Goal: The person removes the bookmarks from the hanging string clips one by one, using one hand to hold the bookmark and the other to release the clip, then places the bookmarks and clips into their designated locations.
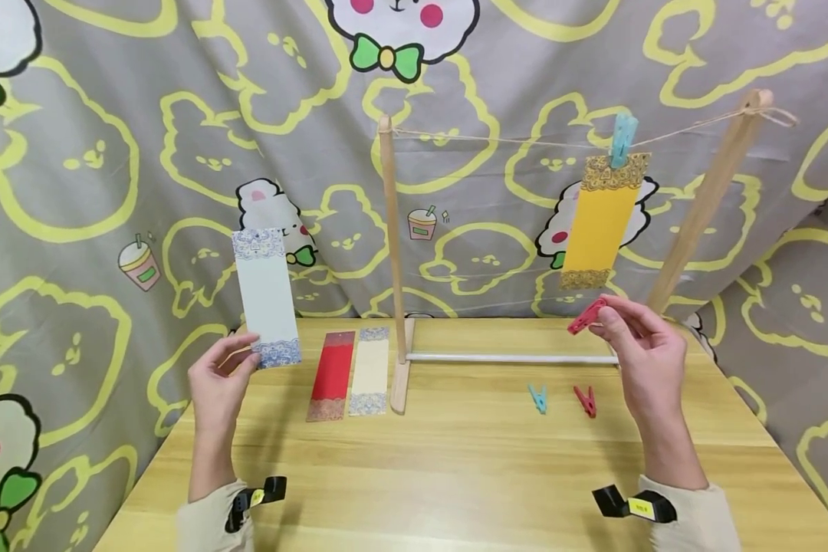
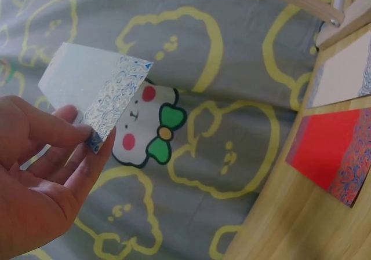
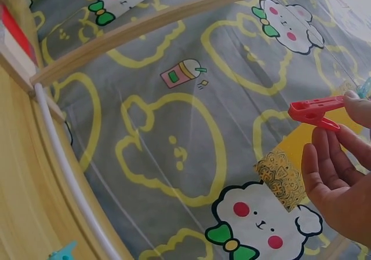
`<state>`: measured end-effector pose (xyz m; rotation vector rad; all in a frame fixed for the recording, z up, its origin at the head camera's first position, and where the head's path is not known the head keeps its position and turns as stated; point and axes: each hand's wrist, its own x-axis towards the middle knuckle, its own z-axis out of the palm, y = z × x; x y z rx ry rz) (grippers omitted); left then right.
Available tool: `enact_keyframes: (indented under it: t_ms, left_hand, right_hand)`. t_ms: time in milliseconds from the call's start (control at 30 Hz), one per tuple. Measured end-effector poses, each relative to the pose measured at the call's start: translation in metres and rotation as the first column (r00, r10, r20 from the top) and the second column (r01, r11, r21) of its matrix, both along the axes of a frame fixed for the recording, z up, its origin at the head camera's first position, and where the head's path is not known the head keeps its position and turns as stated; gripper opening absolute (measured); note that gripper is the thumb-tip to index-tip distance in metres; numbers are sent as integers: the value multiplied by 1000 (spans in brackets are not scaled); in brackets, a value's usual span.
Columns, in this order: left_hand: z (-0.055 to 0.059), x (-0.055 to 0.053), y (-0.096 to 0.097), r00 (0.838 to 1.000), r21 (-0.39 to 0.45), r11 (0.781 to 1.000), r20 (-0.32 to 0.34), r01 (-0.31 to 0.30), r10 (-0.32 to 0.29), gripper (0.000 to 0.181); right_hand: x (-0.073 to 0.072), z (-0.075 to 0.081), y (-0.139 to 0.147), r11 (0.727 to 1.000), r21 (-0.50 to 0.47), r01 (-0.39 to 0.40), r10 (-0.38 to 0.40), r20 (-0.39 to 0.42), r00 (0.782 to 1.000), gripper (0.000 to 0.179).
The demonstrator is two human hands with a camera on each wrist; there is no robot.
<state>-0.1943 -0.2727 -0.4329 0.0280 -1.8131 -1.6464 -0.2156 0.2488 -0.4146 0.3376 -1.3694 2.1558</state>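
My left hand (image 1: 224, 376) pinches the lower corner of a pale blue bookmark (image 1: 265, 297) and holds it upright above the table's left edge; the left wrist view shows the fingertips (image 2: 87, 141) on its patterned end (image 2: 113, 95). My right hand (image 1: 638, 345) pinches a red clothespin (image 1: 586, 316) in the air, also seen as the red clothespin (image 3: 316, 110) in the right wrist view. A yellow bookmark (image 1: 602, 222) hangs from the string (image 1: 510, 141) under a blue clothespin (image 1: 622, 139). A red bookmark (image 1: 332, 376) and a cream bookmark (image 1: 370, 371) lie flat on the table (image 1: 455, 475).
A wooden drying frame with a left post (image 1: 392, 253), a slanted right post (image 1: 707, 199) and a white base rod (image 1: 510, 358) stands at the table's back. A blue clothespin (image 1: 538, 398) and a red clothespin (image 1: 585, 401) lie in front of it. Patterned cloth (image 1: 110, 153) hangs behind.
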Motion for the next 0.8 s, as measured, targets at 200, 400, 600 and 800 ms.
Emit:
enact_keyframes:
  t_ms: [200,400,600,800]
  left_hand:
    - [-3,1,-4,999,23,1000,34,-9,9,24]
    - [-9,0,-10,996,6,999,75,-38,38,26]
    - [-15,-2,-15,992,-17,998,111,-56,58,26]
    - [-20,-6,-17,993,-6,999,105,-52,52,26]
  right_hand:
    - [-5,-2,-2,998,63,12,-14,44,999,26]
    - [-8,-9,-2,996,91,-6,-2,83,997,27]
    - [-9,-18,0,990,139,-5,-15,144,989,27]
    - [-13,-25,1,980,198,0,-41,202,979,29]
